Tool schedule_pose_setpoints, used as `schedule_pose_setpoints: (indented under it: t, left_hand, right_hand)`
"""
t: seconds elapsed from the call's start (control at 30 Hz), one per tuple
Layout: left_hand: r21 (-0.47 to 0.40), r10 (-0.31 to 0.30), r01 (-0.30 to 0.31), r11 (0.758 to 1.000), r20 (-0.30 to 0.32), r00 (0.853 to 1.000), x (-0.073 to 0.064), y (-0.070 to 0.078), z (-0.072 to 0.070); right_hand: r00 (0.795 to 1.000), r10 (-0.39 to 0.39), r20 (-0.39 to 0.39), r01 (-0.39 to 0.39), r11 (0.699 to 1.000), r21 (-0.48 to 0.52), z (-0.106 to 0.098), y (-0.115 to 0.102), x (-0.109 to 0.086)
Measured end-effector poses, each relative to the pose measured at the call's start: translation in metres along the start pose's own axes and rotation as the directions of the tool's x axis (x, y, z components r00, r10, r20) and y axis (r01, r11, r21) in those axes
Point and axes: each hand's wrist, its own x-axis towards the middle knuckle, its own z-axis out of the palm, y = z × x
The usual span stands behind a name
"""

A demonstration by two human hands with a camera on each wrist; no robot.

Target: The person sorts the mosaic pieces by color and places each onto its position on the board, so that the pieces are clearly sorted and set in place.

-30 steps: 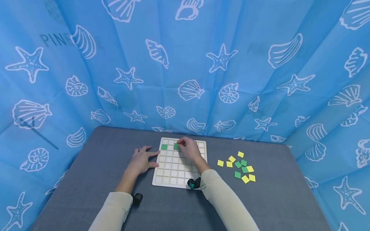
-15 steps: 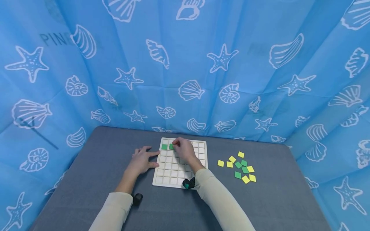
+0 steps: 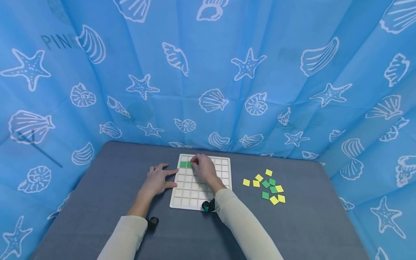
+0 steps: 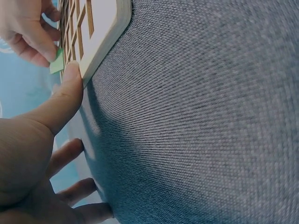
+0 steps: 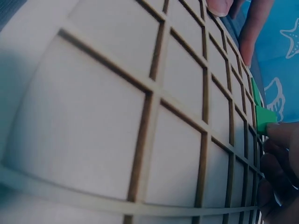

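A white grid board (image 3: pixel 186 185) with raised dividers lies on the table. My right hand (image 3: pixel 205 169) pinches a green square tile (image 5: pixel 264 119) over the board's second row from the back. In the right wrist view this tile stands tilted at the dividers. Just left of it, another green tile (image 3: pixel 183 164) lies in the first cell of that row. My left hand (image 3: pixel 157 181) is spread at the board's left side; in the left wrist view its thumb (image 4: pixel 71 77) rests on the rim while other fingertips touch the table.
Right of the board lie several loose yellow tiles (image 3: pixel 268 172) and green tiles (image 3: pixel 265 195), some touching or overlapping. A blue shell-print curtain (image 3: pixel 211 72) hangs behind and beside the grey table (image 3: pixel 195 234). Each wrist wears a black device.
My right hand has moved left along the row with the green tile, bringing it beside the tile lying in the first cell. My left hand has stayed at the board's edge.
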Motion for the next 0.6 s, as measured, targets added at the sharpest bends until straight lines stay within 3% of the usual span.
schedule_pose_setpoints:
  t: [0.3, 0.6]
  left_hand:
    - [0.018, -0.018, 0.018, 1.0, -0.003, 1.0, -0.001, 0.001, -0.001]
    - [0.019, -0.028, 0.028, 0.999, 0.002, 1.0, 0.001, 0.001, -0.001]
  right_hand:
    - [0.999, -0.041, 0.018, 0.043, 0.992, -0.121, 0.001, 0.0, -0.001]
    - [0.993, -0.076, 0.091, 0.089, 0.984, -0.153, -0.01, 0.001, -0.005]
